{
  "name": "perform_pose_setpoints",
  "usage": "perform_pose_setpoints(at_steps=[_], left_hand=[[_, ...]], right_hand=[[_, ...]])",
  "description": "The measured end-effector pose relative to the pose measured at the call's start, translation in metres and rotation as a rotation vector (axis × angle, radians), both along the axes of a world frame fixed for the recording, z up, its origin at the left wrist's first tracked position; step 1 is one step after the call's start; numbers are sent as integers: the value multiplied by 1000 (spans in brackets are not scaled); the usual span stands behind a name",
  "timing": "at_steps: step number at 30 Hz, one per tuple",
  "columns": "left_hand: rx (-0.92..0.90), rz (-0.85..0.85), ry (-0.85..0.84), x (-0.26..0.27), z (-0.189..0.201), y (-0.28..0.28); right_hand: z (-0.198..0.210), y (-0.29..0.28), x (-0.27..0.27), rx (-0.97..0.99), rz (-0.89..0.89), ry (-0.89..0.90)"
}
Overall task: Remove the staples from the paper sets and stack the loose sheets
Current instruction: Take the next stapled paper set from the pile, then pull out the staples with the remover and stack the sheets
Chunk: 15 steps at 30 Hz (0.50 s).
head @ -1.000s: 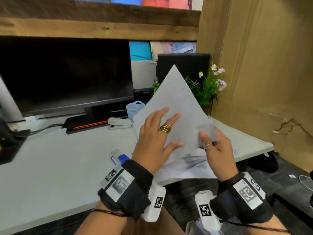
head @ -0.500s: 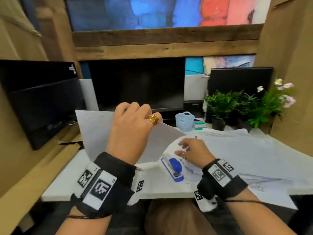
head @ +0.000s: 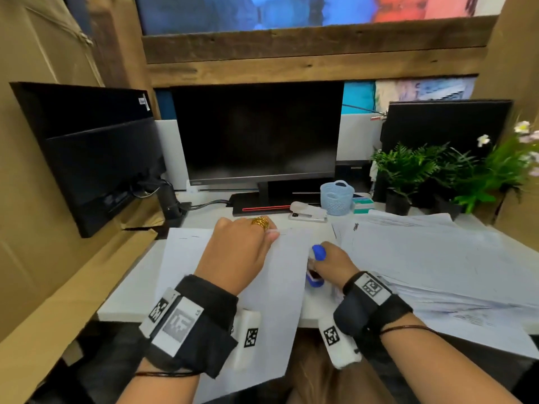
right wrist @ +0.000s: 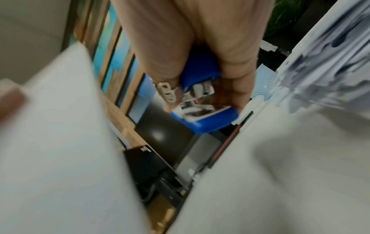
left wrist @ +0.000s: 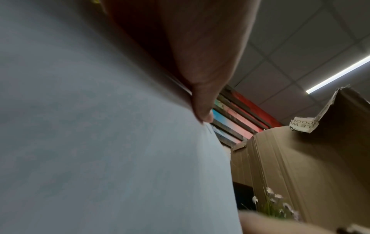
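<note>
- While the left hand (head: 237, 252) pinches the far edge of a paper set (head: 233, 287), thumb and fingers closed on it, the sheets lie flat on the white desk (head: 131, 295) with their near end hanging over the desk's front edge.
- In the left wrist view the thumb (left wrist: 202, 101) presses the paper just beside a thin staple (left wrist: 269, 129) near the edge.
- The right hand (head: 332, 265) sits at the 3 o'clock side of the paper set, fingers curled round a blue stapler (head: 316, 268).
- The right wrist view shows the stapler (right wrist: 202, 98) with its blue arms parted and the metal parts between them bare, clamped in the fingers.
- A spread pile of loose sheets (head: 437, 258) covers the desk at 3 o'clock of the right hand, some printed.
- At 12 o'clock stand a dark monitor (head: 256, 132), a white stapler (head: 309, 212) and a small pale blue basket (head: 337, 196).
- Green plants (head: 423, 167) with small flowers stand at 2 o'clock; a second black screen (head: 96, 150) leans at 10 o'clock.
</note>
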State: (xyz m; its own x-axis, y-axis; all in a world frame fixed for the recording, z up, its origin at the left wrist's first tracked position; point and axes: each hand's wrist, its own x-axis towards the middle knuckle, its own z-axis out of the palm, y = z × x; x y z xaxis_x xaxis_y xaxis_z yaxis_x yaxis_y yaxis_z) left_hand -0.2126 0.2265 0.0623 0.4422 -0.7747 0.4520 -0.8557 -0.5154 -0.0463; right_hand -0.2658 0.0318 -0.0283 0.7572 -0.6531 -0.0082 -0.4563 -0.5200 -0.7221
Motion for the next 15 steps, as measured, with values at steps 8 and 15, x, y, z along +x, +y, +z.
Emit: perform_pose_setpoints(at_steps=[8, 15], left_hand=[[31, 2, 35, -4, -19, -13], [6, 44, -57, -7, -23, -12]], right_hand=[[39, 23, -28, 1006, 93, -949], [34, 17, -33, 1198, -72, -1123]])
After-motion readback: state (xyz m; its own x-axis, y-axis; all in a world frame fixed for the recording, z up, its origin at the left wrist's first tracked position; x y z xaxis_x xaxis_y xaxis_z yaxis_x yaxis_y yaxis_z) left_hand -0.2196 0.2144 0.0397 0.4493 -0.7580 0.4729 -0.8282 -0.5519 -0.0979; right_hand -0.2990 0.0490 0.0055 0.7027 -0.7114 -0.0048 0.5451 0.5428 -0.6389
